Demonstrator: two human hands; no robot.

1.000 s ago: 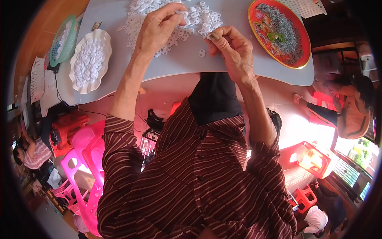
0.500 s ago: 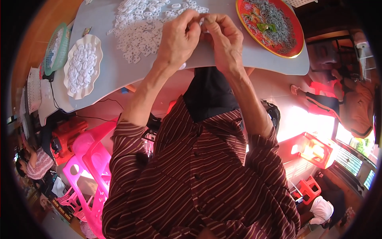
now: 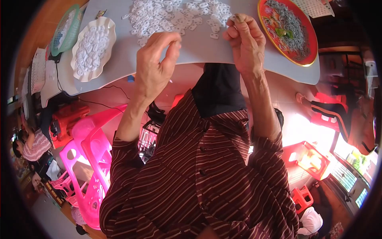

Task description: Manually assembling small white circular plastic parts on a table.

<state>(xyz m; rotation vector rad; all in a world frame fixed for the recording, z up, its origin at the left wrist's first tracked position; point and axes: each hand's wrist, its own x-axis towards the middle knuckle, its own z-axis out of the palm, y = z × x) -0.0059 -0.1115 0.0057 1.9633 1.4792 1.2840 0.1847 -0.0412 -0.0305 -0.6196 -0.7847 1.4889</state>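
Observation:
My left hand (image 3: 155,59) is raised over the table's near edge. Its fingers curve toward the thumb, a gap shows between them, and I see nothing held. A small white piece (image 3: 171,81) shows beside its wrist, below the table edge. Farther right, my right hand (image 3: 250,44) has thumb and fingertips pressed together; what they pinch, if anything, is too small to name. Beyond the hands lies a loose pile of small white plastic pieces with holes (image 3: 159,20). The red plate (image 3: 309,59) near my right hand holds many thin grey metal bits.
On the grey table (image 3: 203,55), a scalloped white dish (image 3: 110,34) of white oval pieces stands left, beside a green basket (image 3: 71,40). A pink plastic chair (image 3: 89,159) and red stools (image 3: 316,163) stand below. Other people are at both sides; cables hang at left.
My hands, together over the white pile before, have parted. The left has moved left and toward me, the right to the right. The whole view has shifted slightly.

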